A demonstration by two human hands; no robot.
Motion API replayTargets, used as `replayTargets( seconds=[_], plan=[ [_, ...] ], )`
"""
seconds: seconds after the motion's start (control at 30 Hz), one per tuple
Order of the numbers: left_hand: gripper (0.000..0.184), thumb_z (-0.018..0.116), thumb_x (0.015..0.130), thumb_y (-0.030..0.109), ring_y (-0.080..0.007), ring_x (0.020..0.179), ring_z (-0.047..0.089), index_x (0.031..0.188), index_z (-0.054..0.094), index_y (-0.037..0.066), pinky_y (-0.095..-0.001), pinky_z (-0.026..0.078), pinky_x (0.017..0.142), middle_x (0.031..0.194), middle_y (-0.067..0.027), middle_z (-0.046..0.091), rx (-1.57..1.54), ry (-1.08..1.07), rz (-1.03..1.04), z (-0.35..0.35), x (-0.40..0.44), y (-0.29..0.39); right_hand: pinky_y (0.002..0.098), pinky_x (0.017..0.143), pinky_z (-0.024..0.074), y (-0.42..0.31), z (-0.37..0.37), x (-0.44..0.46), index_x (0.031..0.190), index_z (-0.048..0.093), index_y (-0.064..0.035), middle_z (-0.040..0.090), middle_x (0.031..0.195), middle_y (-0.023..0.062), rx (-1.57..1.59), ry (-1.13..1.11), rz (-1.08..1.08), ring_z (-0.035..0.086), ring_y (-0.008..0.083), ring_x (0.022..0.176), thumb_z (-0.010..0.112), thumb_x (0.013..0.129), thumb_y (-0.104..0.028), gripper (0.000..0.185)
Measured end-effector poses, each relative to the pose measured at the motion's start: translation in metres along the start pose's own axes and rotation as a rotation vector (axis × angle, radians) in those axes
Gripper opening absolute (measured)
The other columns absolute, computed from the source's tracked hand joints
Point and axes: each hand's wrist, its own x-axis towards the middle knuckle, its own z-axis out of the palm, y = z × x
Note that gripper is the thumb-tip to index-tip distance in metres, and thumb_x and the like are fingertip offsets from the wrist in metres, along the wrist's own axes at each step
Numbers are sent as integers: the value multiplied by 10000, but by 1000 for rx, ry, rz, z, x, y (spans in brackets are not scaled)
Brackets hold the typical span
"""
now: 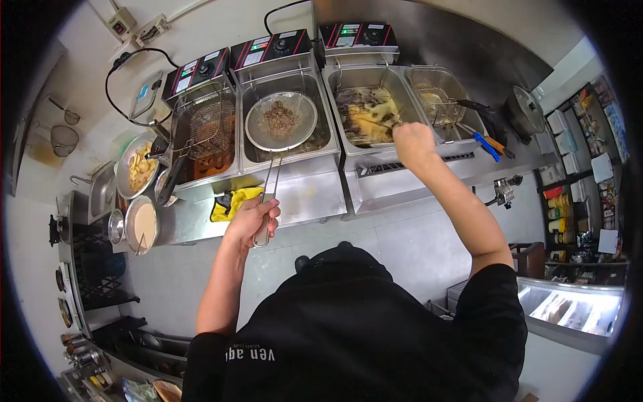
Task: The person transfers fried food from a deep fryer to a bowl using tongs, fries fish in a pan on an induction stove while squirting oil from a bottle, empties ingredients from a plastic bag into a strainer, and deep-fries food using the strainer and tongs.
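My left hand (254,220) is closed around the handle of a round mesh strainer (304,119). The strainer is level over the middle fryer (250,154), with brown fried crumbs (279,119) heaped in its mesh. My right hand (413,145) is a fist at the near right edge of the right fryer (331,87). Whatever those fingers grip is hidden by the hand. Yellowish foam and dark patches cover the oil (368,114) in that fryer.
At left, a wire basket (211,120) sits over the brown oil. Beside it are a bowl of fried pieces (139,171) and a batter bowl (143,224). A yellow cloth (234,201) lies on the counter. Another basket (435,97), blue-handled tongs (487,146) and a lidded pot (524,110) stand right.
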Motion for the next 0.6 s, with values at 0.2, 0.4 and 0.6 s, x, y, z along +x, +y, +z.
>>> replayTargets(
  seconds=[0.2, 0.4, 0.6],
  plan=[
    [146, 483, 916, 165, -115, 468, 476, 950, 473, 23, -275, 437, 407, 681, -1, 486, 1, 5, -11, 2, -1, -1, 329, 659, 530, 24, -13, -6, 798, 683, -83, 676, 834, 98, 6, 56, 111, 667, 232, 808, 621, 728, -166, 124],
    [132, 482, 918, 167, -114, 474, 484, 896, 484, 37, -270, 435, 414, 670, -3, 489, 22, 29, -6, 0, 8, 1, 398, 732, 517, 16, -39, 20, 785, 657, 24, 657, 710, 172, 354, -295, 126, 657, 315, 758, 638, 749, -315, 341],
    [144, 490, 909, 146, -89, 488, 458, 943, 509, 7, -242, 396, 416, 662, 12, 493, -14, 21, -33, -6, 35, 7, 395, 774, 509, -7, -32, 32, 819, 666, 42, 656, 728, 190, 309, -200, 105, 652, 316, 819, 638, 745, -314, 365]
  ],
)
